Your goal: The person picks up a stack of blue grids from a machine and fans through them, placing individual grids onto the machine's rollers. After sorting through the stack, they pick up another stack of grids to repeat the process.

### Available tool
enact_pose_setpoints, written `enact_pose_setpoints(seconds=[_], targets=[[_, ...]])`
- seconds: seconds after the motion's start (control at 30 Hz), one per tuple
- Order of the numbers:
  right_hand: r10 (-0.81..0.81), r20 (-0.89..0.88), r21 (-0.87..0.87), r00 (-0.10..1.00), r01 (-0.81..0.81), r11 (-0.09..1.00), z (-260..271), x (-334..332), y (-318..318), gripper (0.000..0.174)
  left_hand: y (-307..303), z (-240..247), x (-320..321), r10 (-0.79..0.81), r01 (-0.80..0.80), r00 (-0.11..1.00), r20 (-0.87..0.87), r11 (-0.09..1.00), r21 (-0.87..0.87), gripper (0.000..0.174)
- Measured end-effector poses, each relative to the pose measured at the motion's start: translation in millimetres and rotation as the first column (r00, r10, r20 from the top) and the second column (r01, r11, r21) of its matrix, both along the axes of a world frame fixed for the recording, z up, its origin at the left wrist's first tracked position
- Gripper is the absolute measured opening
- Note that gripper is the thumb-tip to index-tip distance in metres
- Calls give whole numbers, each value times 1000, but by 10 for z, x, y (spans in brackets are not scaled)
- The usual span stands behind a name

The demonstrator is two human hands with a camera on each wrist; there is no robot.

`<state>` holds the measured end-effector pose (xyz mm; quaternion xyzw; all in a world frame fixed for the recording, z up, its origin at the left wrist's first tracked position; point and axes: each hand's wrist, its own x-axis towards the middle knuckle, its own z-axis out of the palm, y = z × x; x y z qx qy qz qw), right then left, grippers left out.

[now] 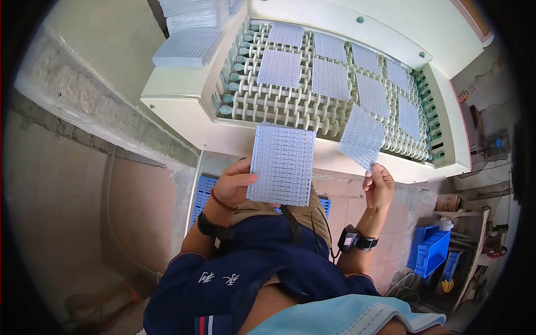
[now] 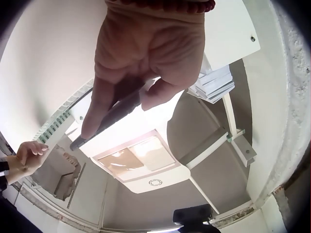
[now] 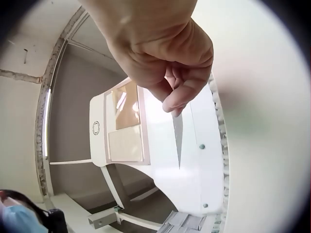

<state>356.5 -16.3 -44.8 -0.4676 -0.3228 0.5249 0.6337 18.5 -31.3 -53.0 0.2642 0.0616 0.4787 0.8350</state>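
Note:
My left hand (image 1: 233, 183) grips a stack of thin, pale, gridded panels (image 1: 282, 164) by its left edge, thumb on top. In the left wrist view, fingers and thumb close round the stack's dark edge (image 2: 119, 110). My right hand (image 1: 379, 187) pinches a single gridded panel (image 1: 362, 137) by its near corner. That panel is tilted and overlaps the front edge of a roller conveyor (image 1: 290, 114). Seen edge-on in the right wrist view, it is a thin sliver (image 3: 178, 138) below the fingertips. Several similar panels (image 1: 329, 78) lie in two rows on the rollers.
More panels are piled (image 1: 187, 47) on the machine's left ledge. A white machine housing (image 1: 385, 25) rises behind the rollers. On the right, blue bins (image 1: 429, 251) stand by a shelf. A rough wall ledge (image 1: 106, 111) runs along the left. Blue slatted plastic (image 1: 204, 192) shows below.

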Motion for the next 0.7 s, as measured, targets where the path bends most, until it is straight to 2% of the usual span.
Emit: enact_pose_setpoints(seconds=[0.13, 0.2, 0.23, 0.3, 0.43, 0.7], targets=[[152, 0, -29, 988, -152, 988, -34, -433, 71, 11, -85, 52, -18, -19, 19, 1000, 17, 1000, -18, 47], [222, -12, -65, 975, -222, 973, -62, -546, 104, 12, -117, -137, -53, 161, -147, 972, -172, 985, 90, 48], [234, -10, -69, 972, -234, 970, -77, -589, 106, 12, -140, -103, -61, 173, -160, 970, -170, 983, 87, 48], [261, -12, -74, 965, -262, 962, -111, -647, 88, 13, -173, -12, -61, 66, -66, 995, -74, 998, 2, 50], [260, 39, -101, 965, -255, 962, -137, -691, 53, 13, -200, -40, -77, 79, -79, 991, -107, 997, 0, 51], [258, 13, -95, 966, -255, 962, -41, -806, 140, 12, -160, -35, -60, 59, -64, 991, -119, 997, -41, 46]])
